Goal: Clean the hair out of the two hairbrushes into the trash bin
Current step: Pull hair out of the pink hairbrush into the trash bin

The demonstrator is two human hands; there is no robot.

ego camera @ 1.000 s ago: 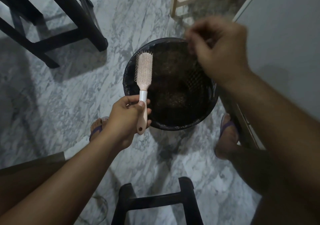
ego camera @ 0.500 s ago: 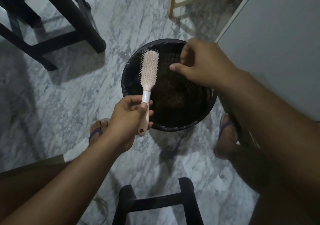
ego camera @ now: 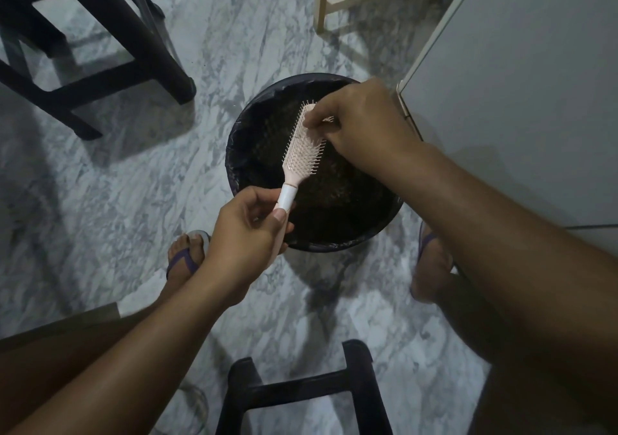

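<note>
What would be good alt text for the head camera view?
A left hand holds a pink hairbrush by its handle over a black trash bin while the right hand picks at its bristles, above a marble floor.

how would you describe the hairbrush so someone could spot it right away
Find the round black trash bin on the marble floor. The hairbrush is held above it, handle in the left hand, right hand pinching at its far end. It is the only pale pink object, with a white collar.
</note>
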